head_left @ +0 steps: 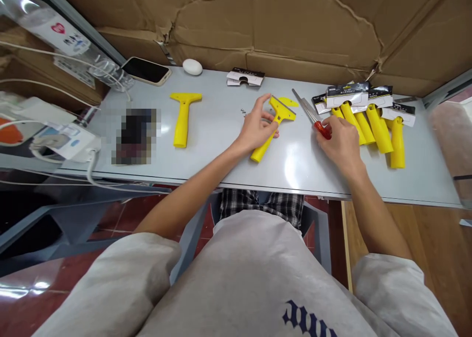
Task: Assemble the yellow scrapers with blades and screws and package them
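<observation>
My left hand (257, 125) is closed around the neck of a yellow scraper (262, 149), whose wide head points away from me. Just behind that head lies a flat yellow piece (289, 102). My right hand (341, 142) grips the red handle of a screwdriver (322, 129), its metal shaft pointing to the far left. A thin metal strip (299, 98) lies alongside the shaft; whether it touches is unclear. Several small screws (243, 111) are scattered left of my left hand. Another yellow scraper (181, 123) rests farther left on the table.
Several yellow scrapers with black-and-white card sleeves (379, 125) are piled at the right. More card sleeves (245, 77) lie at the back, near a white oval object (192, 67) and a phone (146, 71). A plastic bottle (66, 37), cables and a power strip (70, 140) crowd the left. Cardboard (295, 27) walls the back.
</observation>
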`<state>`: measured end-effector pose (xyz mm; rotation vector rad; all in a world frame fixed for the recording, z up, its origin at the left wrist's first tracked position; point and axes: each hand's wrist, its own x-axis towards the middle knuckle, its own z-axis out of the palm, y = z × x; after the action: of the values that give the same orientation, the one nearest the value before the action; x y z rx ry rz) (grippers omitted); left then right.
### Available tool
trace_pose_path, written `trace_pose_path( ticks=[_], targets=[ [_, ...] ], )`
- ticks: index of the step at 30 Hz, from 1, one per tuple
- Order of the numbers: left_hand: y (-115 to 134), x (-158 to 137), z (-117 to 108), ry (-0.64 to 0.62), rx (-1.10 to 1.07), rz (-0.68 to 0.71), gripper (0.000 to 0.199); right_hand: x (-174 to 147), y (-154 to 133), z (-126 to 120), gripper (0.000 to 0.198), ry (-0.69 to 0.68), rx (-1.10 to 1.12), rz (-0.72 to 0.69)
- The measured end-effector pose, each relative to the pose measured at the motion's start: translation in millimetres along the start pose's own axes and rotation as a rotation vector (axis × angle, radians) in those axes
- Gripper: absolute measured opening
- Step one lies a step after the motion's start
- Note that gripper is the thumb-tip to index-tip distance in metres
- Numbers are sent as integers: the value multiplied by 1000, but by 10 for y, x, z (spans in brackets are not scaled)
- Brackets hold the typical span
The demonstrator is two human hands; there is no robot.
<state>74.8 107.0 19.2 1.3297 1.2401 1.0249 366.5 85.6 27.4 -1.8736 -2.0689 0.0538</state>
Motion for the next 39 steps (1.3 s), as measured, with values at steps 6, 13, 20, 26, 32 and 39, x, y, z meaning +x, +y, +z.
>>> trace_pose_path(
  ticks=[6, 13, 20, 26, 32, 39],
  targets=[
    [29, -41, 42, 46, 371, 225, 91, 31, 21, 25, 30, 6, -47, -40],
    [41, -13, 56, 22, 692, 294, 70, 23, -1, 14, 35, 3, -104, -22],
    [-25, -25, 61, 103, 724, 296, 27, 69, -8, 73, 39, 44, -116, -52],
    [36, 5, 95, 81, 771, 261, 40, 85, -67, 71, 41, 43, -158, -79],
    [169, -32, 84, 8, 827, 230, 43, 61, -146, 50, 37, -10, -177, -38],
    [122, -19, 73, -43, 791, 310, 38, -31, -244, 69, 39, 59, -141, -61]
  ],
)
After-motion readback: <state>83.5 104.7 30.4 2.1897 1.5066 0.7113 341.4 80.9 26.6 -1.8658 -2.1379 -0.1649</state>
